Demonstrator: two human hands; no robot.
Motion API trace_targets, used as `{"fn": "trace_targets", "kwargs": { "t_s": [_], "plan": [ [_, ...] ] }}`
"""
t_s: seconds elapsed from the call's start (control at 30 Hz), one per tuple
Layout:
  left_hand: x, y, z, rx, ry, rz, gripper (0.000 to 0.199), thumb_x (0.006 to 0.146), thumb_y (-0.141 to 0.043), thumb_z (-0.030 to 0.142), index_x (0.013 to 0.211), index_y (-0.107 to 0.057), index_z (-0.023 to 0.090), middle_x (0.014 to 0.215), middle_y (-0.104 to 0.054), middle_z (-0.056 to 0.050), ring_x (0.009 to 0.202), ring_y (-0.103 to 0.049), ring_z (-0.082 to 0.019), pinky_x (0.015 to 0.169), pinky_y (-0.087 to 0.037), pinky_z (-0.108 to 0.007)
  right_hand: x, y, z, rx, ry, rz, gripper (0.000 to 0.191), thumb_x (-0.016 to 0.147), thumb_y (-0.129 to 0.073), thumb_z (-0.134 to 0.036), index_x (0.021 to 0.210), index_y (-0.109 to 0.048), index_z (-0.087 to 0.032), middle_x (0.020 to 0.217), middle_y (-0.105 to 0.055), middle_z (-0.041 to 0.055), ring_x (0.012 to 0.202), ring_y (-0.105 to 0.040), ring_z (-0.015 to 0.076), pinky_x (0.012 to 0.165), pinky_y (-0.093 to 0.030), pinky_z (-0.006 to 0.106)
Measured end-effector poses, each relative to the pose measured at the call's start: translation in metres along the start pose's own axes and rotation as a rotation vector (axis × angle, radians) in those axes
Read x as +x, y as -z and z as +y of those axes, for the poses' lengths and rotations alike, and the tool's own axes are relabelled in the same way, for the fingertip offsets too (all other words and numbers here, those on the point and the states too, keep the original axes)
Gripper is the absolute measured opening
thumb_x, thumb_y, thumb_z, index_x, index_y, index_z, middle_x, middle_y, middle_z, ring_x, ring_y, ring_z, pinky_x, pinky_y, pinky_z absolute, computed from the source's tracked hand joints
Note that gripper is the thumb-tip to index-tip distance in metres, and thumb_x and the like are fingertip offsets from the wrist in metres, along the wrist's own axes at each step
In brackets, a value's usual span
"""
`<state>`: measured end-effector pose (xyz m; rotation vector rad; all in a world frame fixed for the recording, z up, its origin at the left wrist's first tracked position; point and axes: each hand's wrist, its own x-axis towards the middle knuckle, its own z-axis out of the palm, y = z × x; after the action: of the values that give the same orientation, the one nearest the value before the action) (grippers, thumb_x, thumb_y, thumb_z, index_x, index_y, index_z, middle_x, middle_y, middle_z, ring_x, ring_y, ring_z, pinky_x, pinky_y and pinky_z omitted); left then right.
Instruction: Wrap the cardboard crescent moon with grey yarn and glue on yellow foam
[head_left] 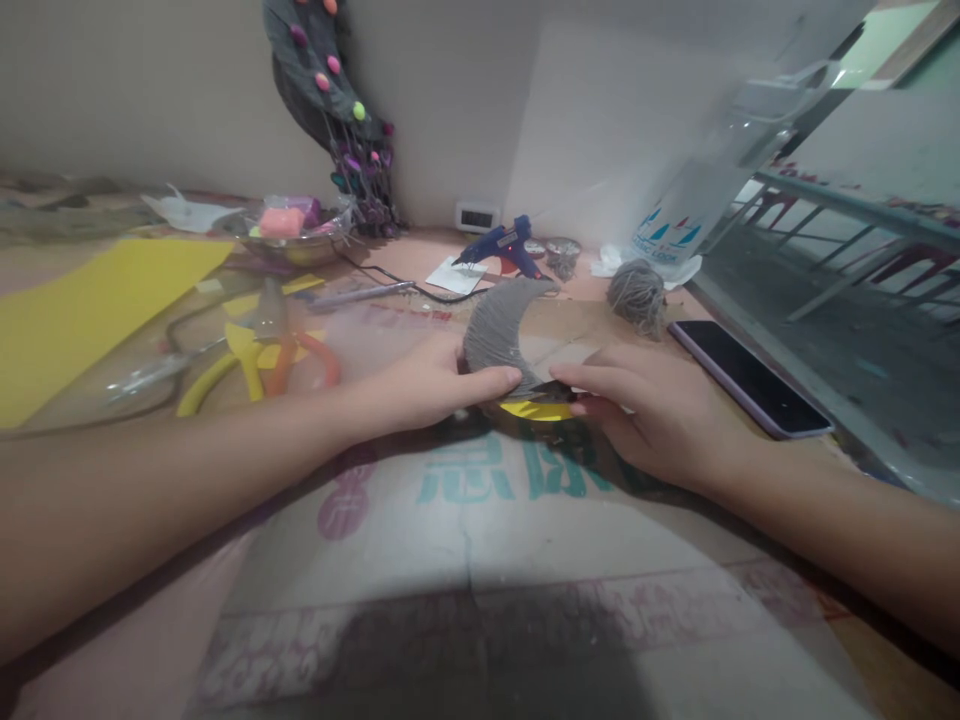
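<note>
A grey crescent wrapped in yarn (495,335) is held up over the table, with a yellow strip (538,410) showing along its lower edge. My left hand (435,385) grips its lower left side, thumb on the front and the other fingers hidden behind. My right hand (637,400) pinches the dark tip at the lower right between thumb and fingers. Behind the crescent lies a blue glue gun (499,245) on its stand. A ball of grey yarn (636,295) sits beyond my right hand.
Pliers with yellow handles (244,350) and an orange-handled tool (307,355) lie at the left, near yellow sheets (112,310). A phone (750,378) and a large clear bottle (697,180) stand right. A decorated grey crescent (307,75) hangs at the back wall.
</note>
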<state>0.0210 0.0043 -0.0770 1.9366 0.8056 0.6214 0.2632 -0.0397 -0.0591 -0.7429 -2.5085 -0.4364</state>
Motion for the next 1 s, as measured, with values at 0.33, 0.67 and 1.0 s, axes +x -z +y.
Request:
{"fn": "trace_targets", "kwargs": {
  "t_s": [0.33, 0.67, 1.0],
  "plan": [
    [0.0014, -0.0015, -0.0027, -0.017, 0.001, 0.015, 0.033, 0.087, -0.057, 0.044, 0.101, -0.071, 0.018, 0.090, -0.072, -0.002, 0.075, -0.062, -0.016, 0.069, -0.049, -0.026, -0.0040, 0.0017, 0.0010, -0.175, 0.087, 0.011, 0.021, 0.091, -0.054, -0.015, 0.109, -0.065, -0.019, 0.079, -0.070, 0.0032, 0.066, -0.061, 0.0141, 0.059, -0.041, 0.026],
    [0.0020, -0.0005, -0.0022, -0.002, -0.021, 0.003, 0.038, 0.087, -0.057, 0.044, 0.112, -0.069, 0.019, 0.107, -0.073, -0.004, 0.094, -0.066, -0.020, 0.085, -0.052, -0.032, -0.0023, -0.0013, -0.0011, -0.169, 0.033, 0.016, 0.020, 0.092, -0.053, -0.016, 0.107, -0.067, -0.018, 0.076, -0.068, 0.0034, 0.064, -0.059, 0.0148, 0.057, -0.039, 0.027],
    [0.0021, 0.0002, -0.0006, 0.020, -0.005, 0.016, 0.035, 0.086, -0.057, 0.043, 0.108, -0.070, 0.018, 0.107, -0.073, -0.003, 0.093, -0.066, -0.020, 0.080, -0.053, -0.030, -0.0038, -0.0024, -0.0003, -0.190, 0.018, -0.010, 0.021, 0.092, -0.055, -0.019, 0.111, -0.066, -0.020, 0.078, -0.068, 0.0027, 0.066, -0.057, 0.0144, 0.059, -0.036, 0.027]
  ]
}}
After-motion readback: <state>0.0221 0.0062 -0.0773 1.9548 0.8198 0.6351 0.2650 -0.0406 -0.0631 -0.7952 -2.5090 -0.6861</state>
